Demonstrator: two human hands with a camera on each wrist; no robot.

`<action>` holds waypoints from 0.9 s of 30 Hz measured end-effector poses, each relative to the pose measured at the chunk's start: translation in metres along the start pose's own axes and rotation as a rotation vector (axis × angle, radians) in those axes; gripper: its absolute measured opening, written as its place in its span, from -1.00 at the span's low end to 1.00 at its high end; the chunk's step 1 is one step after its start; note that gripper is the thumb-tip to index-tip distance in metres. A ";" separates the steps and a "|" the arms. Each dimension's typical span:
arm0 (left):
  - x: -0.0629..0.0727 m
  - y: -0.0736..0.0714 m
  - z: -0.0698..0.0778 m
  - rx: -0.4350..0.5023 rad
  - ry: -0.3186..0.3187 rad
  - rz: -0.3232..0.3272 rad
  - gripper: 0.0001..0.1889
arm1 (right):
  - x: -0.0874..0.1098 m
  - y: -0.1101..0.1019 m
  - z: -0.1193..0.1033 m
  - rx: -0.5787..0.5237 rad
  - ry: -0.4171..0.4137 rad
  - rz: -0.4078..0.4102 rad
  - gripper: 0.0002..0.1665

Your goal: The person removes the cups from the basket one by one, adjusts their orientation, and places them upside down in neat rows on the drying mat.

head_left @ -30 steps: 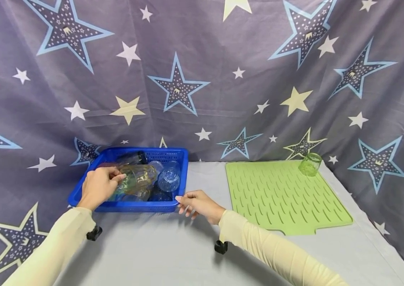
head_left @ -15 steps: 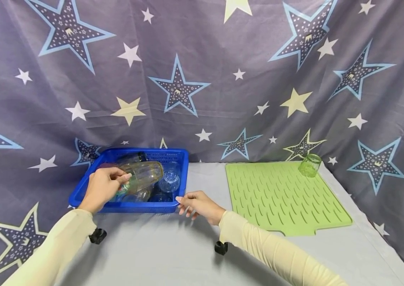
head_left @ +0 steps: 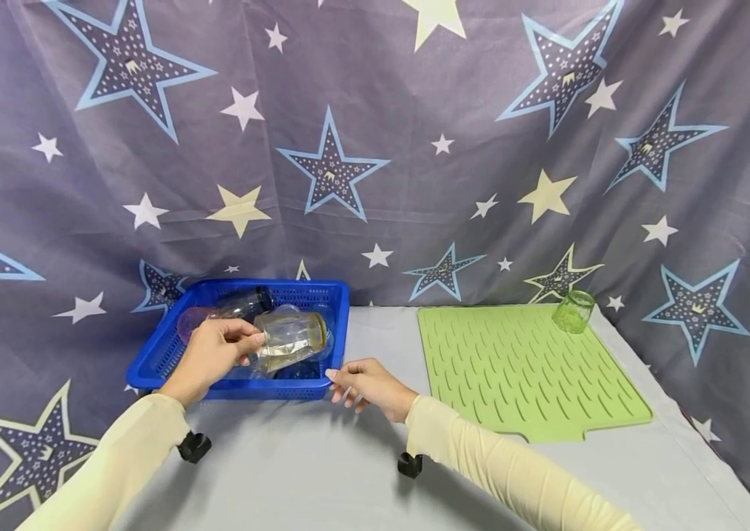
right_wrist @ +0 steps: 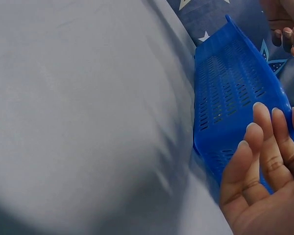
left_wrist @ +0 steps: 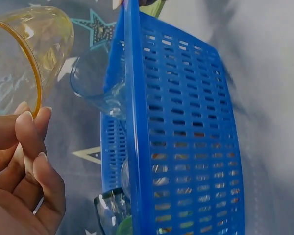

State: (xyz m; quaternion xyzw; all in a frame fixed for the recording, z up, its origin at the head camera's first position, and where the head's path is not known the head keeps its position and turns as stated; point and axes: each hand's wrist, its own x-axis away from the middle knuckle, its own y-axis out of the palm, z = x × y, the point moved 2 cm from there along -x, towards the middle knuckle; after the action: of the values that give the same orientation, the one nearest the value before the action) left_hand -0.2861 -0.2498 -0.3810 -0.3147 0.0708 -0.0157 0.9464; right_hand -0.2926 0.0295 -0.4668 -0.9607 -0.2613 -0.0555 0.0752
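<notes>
My left hand [head_left: 218,354] pinches a clear amber-yellow drinking glass [head_left: 291,339] by its rim, between thumb and fingers. The glass lies tilted over the blue plastic basket [head_left: 149,377], its far end toward the right. In the left wrist view the fingertips grip the orange-tinted rim of the glass [left_wrist: 56,34], which stands above the basket's edge. At the basket's front right corner, my right hand [head_left: 371,385] holds the rim between thumb and index finger. The other fingers of that hand [right_wrist: 264,171] hang loosely beside the basket wall in the right wrist view.
Several more glasses lie in the basket, among them a dark one [head_left: 242,302], a pink one [head_left: 192,322] and a clear bluish one [left_wrist: 95,81]. To the right is a green drying mat [head_left: 527,376] with a green glass [head_left: 574,312] at its back right corner. A starry curtain hangs behind.
My left hand has lifted the amber glass up from the other glasses and shifted it right. My right hand has stayed at the basket's corner.
</notes>
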 end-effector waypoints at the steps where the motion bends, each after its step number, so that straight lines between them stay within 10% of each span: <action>1: 0.000 0.001 0.001 0.006 0.006 -0.005 -0.76 | 0.001 0.000 0.000 -0.002 0.000 0.001 -0.55; 13: 0.002 0.018 0.005 0.045 0.015 -0.060 -0.74 | 0.001 -0.007 0.000 -0.061 0.039 0.030 -0.59; 27: -0.001 0.036 0.008 0.107 -0.011 -0.108 -0.73 | 0.012 -0.020 -0.018 -0.478 0.010 0.043 -0.21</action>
State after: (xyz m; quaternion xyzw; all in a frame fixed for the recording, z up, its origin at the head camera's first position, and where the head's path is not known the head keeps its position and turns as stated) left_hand -0.2862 -0.2156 -0.3961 -0.2670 0.0476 -0.0690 0.9600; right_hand -0.2933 0.0490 -0.4452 -0.9563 -0.2200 -0.1188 -0.1518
